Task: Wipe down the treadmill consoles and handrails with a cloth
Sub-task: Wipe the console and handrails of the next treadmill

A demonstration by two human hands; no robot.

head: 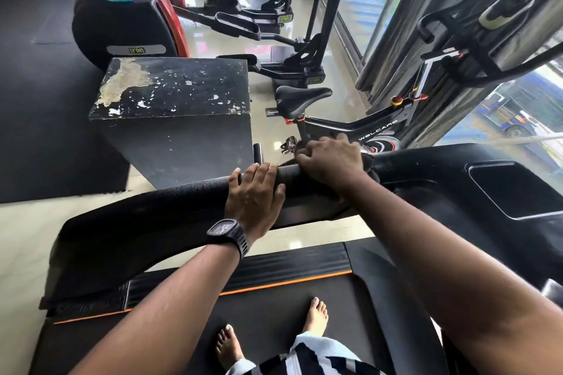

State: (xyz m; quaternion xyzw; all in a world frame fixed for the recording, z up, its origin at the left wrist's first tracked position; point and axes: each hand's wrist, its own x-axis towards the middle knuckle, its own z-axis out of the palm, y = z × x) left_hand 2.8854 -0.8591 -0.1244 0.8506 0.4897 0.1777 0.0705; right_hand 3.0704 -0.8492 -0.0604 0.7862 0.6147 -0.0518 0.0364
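Note:
I stand barefoot on a black treadmill. Its foam-covered left handrail (195, 190) runs across the middle of the view toward the black console (451, 183) on the right. My left hand (254, 192), with a black watch on the wrist, rests on top of the handrail, fingers laid over it. Just to its right, my right hand (330, 158) grips a dark cloth (371, 167) bunched against the rail where it meets the console. Most of the cloth is hidden under the hand.
A worn black wooden box (173, 91) stands just beyond the handrail. A spin bike (350, 128) is behind my right hand, with elliptical machines (274, 21) farther back. Curtains and a window fill the right. The treadmill belt (274, 310) lies under my feet.

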